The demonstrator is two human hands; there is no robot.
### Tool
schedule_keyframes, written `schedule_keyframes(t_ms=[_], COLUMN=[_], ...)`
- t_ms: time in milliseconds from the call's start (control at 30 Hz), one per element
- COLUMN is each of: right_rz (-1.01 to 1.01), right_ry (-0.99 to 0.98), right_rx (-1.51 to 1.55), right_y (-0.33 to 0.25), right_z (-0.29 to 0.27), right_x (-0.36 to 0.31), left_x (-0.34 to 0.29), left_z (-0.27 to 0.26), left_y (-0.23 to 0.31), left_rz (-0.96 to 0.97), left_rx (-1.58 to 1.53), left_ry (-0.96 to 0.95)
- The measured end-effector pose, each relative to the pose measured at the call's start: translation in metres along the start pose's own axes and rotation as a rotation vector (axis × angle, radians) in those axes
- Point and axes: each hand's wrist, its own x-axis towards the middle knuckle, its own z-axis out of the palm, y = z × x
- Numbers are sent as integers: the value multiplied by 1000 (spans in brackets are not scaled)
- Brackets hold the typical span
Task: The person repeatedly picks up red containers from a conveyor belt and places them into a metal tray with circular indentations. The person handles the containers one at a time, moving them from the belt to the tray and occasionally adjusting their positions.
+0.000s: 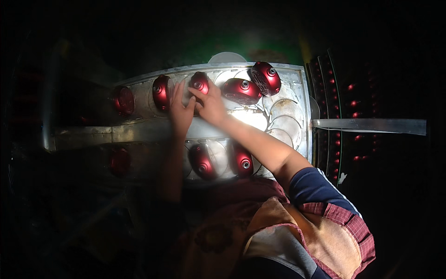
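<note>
A: Hands first. State?
B: Left hand (pixel 182 114): fingers straight, slightly parted, beside the near housing (pixel 160 93); contact unclear. Right hand (pixel 213 107): fingers bent against the centre housing (pixel 200 83), glossy red with a ringed opening. Gripped or merely touched: cannot tell.

A: Position of the centre housing?
B: Far row, between the hands, upright or tilted not certain.

A: Obstructions?
B: Right forearm (pixel 260 144) crosses the central metal strip (pixel 153 132), hiding part of it. To the right, a tilted housing (pixel 242 90) touches the corner housing (pixel 266 79). Glare (pixel 251 119) washes out the surface nearby.

A: Further out?
B: A metal bar (pixel 371 125) juts rightward; beyond, rows of small red shapes (pixel 337 135), too dark to identify.

A: Containers?
B: One rimmed metal bed (pixel 307 107). Contents: overlapping round discs (pixel 285 109) at its right end; the red housings of the far row; two near-row housings (pixel 203 162) by the person's apron (pixel 302 228). Left end: shadowed.
</note>
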Motion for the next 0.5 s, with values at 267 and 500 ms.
schedule_keyframes(t_ms=[267,500], right_rz=[36,166], right_ry=[384,-57], right_rx=[-87,-26], right_y=[88,138], right_z=[-139,-109], right_x=[-1,20], left_x=[23,42], left_z=[35,10], left_y=[-32,-47], left_rz=[65,1], left_rx=[183,-23], left_ry=[74,81])
